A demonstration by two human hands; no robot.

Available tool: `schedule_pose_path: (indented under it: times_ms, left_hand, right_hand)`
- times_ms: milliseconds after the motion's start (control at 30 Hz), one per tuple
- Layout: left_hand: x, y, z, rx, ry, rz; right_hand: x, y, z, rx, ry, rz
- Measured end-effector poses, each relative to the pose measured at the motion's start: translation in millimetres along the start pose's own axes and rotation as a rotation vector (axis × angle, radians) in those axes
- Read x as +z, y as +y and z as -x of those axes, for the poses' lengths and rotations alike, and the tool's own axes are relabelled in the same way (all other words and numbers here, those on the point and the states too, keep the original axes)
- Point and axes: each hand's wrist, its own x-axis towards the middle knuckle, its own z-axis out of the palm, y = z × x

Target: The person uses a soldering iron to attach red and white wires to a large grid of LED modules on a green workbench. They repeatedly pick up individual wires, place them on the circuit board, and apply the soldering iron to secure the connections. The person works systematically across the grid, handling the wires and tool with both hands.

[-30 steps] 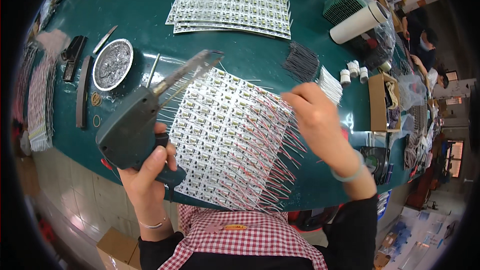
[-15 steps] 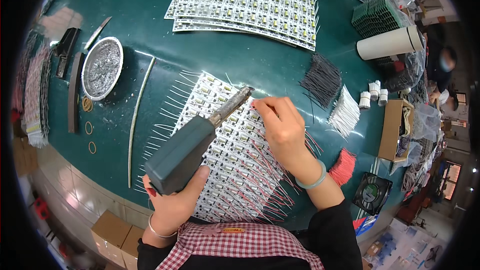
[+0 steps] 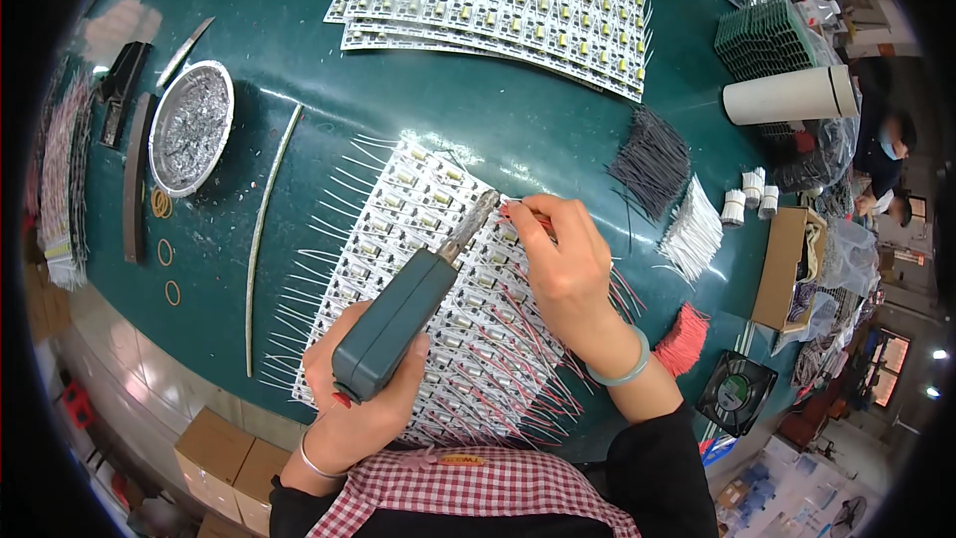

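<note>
A soldering gun [image 3: 396, 321] with a dark green body is gripped in my left hand [image 3: 360, 423], fingers wrapped round the handle. Its grey, crusted tip points up and right at the far right corner of a white circuit board panel [image 3: 373, 239]. There my right hand [image 3: 570, 264] pinches a thin red wire [image 3: 544, 223], its end close to the tip. Whether wire and tip touch is too small to tell. White wires stick out along the panel's left edge; red and white ones lie over its right side.
Stacked board panels [image 3: 498, 0] lie at the back. Black wires [image 3: 652, 161], white wires [image 3: 694, 229] and red wires [image 3: 681, 339] are piled at right, near a small fan [image 3: 737, 392] and a cardboard box [image 3: 780, 269]. A bowl of solder scraps [image 3: 191, 130] stands left.
The soldering gun has tilted more upright; its rear end has swung right and its tip has dropped slightly, nearer the pinched wire. My right hand stays almost in place. The whole view has shifted a little.
</note>
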Motion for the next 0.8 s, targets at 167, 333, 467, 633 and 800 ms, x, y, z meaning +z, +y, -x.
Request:
schedule_pose_path:
  times_ms: [167, 333, 467, 633, 800]
  left_hand:
    - [-1.1, -0.8, -1.6, 0.048, -0.016, -0.057]
    - [-2.3, -2.8, -0.4, 0.063, -0.016, -0.055]
    - [-2.5, -0.4, 0.2, 0.020, -0.013, -0.019]
    - [-3.6, -1.9, -1.0, 0.059, -0.040, -0.061]
    - [-1.6, -3.5, -2.0, 0.072, -0.038, -0.076]
  right_hand:
    - [-2.9, -1.6, -2.1, 0.002, -0.022, 0.022]
    - [-3.1, -1.2, -3.5, -0.038, -0.016, 0.036]
    - [0.6, -1.8, -2.9, -0.019, 0.014, 0.016]
    - [0.9, -1.5, -1.5, -0.008, -0.001, 0.002]
    - [1.2, 0.2, -1.6, -0.015, -0.017, -0.028]
